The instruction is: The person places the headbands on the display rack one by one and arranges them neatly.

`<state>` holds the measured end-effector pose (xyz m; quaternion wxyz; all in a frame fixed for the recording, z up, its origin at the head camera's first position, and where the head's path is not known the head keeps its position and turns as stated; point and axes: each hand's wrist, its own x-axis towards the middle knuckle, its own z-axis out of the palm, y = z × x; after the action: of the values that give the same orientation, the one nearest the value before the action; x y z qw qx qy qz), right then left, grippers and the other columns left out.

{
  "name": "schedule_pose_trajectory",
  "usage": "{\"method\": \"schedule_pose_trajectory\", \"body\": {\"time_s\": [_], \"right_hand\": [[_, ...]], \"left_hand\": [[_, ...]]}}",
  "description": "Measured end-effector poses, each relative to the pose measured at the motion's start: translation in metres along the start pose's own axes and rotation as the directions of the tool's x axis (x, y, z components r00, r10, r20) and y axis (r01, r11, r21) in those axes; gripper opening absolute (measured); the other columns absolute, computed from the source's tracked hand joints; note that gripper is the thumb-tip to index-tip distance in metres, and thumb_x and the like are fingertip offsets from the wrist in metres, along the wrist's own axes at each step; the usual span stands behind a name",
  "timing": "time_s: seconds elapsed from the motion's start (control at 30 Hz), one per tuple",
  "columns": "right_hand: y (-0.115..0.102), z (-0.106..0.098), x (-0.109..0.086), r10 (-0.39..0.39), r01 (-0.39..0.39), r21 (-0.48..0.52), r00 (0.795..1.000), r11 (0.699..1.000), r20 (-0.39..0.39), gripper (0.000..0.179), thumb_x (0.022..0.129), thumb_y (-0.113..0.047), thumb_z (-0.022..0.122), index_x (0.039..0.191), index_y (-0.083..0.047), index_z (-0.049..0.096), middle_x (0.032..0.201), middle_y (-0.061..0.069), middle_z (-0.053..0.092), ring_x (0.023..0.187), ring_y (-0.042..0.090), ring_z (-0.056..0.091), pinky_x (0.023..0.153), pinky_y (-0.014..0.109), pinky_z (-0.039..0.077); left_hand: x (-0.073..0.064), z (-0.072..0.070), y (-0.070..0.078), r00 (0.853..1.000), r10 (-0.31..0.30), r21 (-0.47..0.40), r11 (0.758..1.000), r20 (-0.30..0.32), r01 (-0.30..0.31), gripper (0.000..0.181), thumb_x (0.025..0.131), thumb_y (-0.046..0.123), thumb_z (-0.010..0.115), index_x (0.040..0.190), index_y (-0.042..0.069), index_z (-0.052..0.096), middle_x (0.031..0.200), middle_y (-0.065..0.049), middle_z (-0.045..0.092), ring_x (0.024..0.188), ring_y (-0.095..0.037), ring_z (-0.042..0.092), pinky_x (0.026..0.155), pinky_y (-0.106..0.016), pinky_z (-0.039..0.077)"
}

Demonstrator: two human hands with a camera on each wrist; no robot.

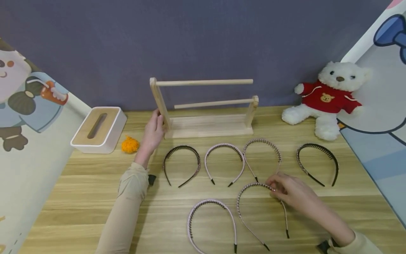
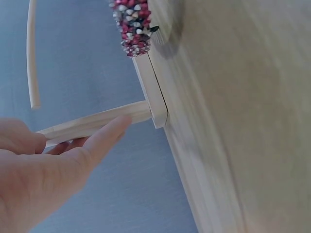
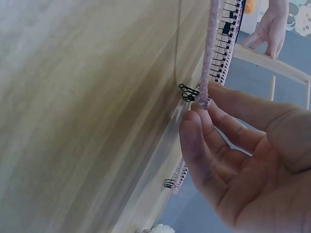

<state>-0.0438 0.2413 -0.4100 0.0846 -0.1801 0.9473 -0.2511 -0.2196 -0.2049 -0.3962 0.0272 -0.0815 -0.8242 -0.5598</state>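
Left hand (image 1: 153, 130): grips the left post (image 1: 161, 104) of the wooden rack (image 1: 209, 126) | right hand (image 1: 293, 192): pinches 1 toothed headband (image 1: 255, 184), near front, right of centre | progress: 0 on the rack's 2 bars (image 1: 204, 83), 5 other headbands (image 1: 224, 145) on the table (image 1: 165, 225), apparently early

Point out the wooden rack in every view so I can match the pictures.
Head: wooden rack, centre, just above mid-height.
Left wrist: its post, left of centre; base, centre.
Right wrist: upper right, partly cut off.
Shared landmark: the left hand, at the rack's post in all three.
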Motion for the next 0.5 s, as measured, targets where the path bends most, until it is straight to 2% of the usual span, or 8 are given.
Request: {"method": "schedule_pose_trajectory", "body": {"time_s": [0.3,0.5], "right_hand": [[-0.0027,-0.0014,0.0010,0.031,-0.029,-0.032,0.999,0.999,0.037,0.019,0.090,-0.012,0.086,0.107,-0.010,0.078,0.090,-0.013,0.069,0.074,0.001,0.059,0.060,0.023,0.053],[-0.0039,-0.0009,0.0007,0.028,-0.026,-0.041,0.999,0.999,0.032,0.013,0.091,-0.007,0.084,0.101,-0.012,0.078,0.087,-0.012,0.070,0.074,0.004,0.062,0.060,0.022,0.055]], "left_hand": [[0.0004,0.0004,-0.0007,1.000,0.000,-0.011,1.000,-0.002,0.000,0.052,0.120,0.021,0.028,0.166,-0.002,0.026,0.159,-0.032,0.042,0.146,-0.044,0.046,0.114,-0.058,0.051],[-0.0002,0.0007,-0.0004,1.000,0.003,-0.018,1.000,0.003,-0.003,0.052,0.120,0.021,0.028,0.166,-0.002,0.026,0.159,-0.032,0.041,0.146,-0.045,0.046,0.114,-0.058,0.051]]}}
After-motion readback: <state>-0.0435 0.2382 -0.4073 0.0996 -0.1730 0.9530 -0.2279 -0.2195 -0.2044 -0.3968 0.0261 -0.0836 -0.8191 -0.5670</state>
